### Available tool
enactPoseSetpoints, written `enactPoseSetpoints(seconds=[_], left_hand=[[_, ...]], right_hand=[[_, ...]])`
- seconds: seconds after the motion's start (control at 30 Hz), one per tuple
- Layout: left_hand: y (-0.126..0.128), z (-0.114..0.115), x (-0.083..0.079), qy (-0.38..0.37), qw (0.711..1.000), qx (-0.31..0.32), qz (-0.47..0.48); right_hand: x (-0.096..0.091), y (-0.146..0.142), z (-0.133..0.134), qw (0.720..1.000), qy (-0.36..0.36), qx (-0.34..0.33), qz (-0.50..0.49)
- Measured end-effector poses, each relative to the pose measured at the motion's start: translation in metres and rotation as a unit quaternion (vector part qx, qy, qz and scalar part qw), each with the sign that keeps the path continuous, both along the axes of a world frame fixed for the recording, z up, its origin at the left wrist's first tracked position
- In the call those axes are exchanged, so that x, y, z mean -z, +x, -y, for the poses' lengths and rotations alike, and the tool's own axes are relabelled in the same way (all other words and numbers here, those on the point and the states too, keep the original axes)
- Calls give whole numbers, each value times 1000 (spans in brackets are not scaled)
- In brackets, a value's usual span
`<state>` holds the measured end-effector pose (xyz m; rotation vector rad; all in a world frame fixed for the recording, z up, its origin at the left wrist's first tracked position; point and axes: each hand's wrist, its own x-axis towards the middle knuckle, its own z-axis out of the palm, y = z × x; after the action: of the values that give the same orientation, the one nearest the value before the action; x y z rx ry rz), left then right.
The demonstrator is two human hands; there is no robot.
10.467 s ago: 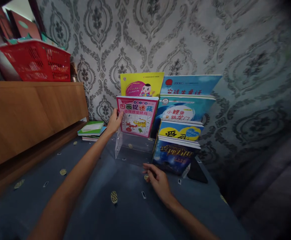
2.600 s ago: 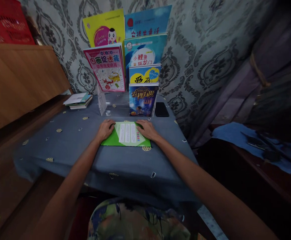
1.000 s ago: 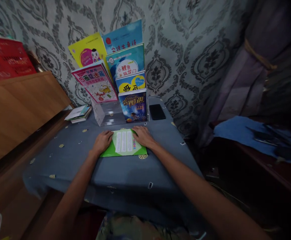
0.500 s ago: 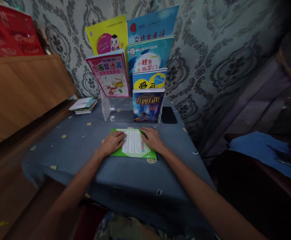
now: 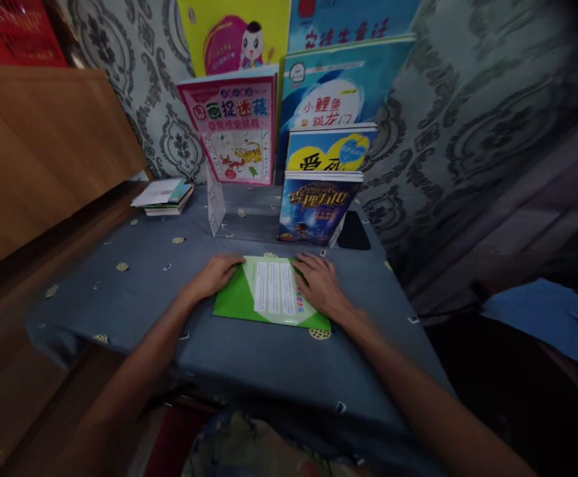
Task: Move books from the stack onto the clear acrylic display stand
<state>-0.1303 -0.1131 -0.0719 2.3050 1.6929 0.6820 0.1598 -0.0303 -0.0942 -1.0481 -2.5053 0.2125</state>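
Note:
A green book (image 5: 273, 291) lies flat on the table, sideways to me, its pale panel printed with columns of text. At its upper left corner is my left hand (image 5: 216, 275), fingers stretched out together and touching the edge. My right hand (image 5: 321, 281) rests palm down over the book's right side, its fingers spread on the cover. Both hands are open. Just beyond the book stands a clear display rack (image 5: 249, 228). In it are a pink picture book (image 5: 239, 132) on the left and a dark blue book (image 5: 316, 209) on the right.
Farther back in the rack are a yellow book (image 5: 239, 36), a teal book (image 5: 348, 79) and a blue-yellow book (image 5: 331, 151). A small stack of books (image 5: 162, 197) sits at left. Right of the rack lies a black phone-like slab (image 5: 354, 232). A patterned cloth (image 5: 134, 298) covers the table.
My left hand has slid off the book's printed face to its upper left corner. My right hand stays on the right side. The view has moved closer to the rack.

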Motion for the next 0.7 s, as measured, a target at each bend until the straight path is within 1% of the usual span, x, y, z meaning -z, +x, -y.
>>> enactPoseSetpoints(seconds=[0.03,0.07,0.1,0.13,0.2,0.23,0.3,0.37,0.43,0.47,0.53,0.6,0.67,0.7], left_hand=[[-9,-4,0,-12,1000,-1,26],[-17,-8,0,-26,998,-2,53],[-24,-12,0,-42,996,-2,81],[-29,-15,0,-59,993,-1,106],[-34,-20,0,-84,986,2,141],[-33,-20,-2,-90,985,2,147],[-29,-14,-7,-86,989,-1,120],[-21,2,-15,-61,997,-12,44],[-12,26,-22,-24,998,-36,-55],[-6,41,-24,-8,995,-49,-88],[5,71,-23,30,991,-76,-105],[17,99,-18,100,985,-98,-97],[29,120,-10,148,978,-112,-94],[35,128,-7,160,976,-115,-90]], right_hand=[[-5,-5,5,1000,11,-16,-2],[-10,-11,12,999,17,-46,-6],[-16,-18,20,996,13,-92,-11],[-22,-27,29,989,2,-151,-12],[-32,-45,48,964,-17,-263,-19],[-35,-54,57,955,-22,-295,-22],[-39,-69,70,944,-23,-330,-21],[-38,-78,76,941,-23,-336,-17],[-36,-82,76,942,-28,-335,-16],[-35,-82,74,942,-31,-335,-17],[-33,-82,70,940,-35,-338,-22],[-32,-82,66,938,-32,-343,-26],[-32,-82,64,935,-29,-351,-29],[-32,-82,64,932,-31,-359,-30]])
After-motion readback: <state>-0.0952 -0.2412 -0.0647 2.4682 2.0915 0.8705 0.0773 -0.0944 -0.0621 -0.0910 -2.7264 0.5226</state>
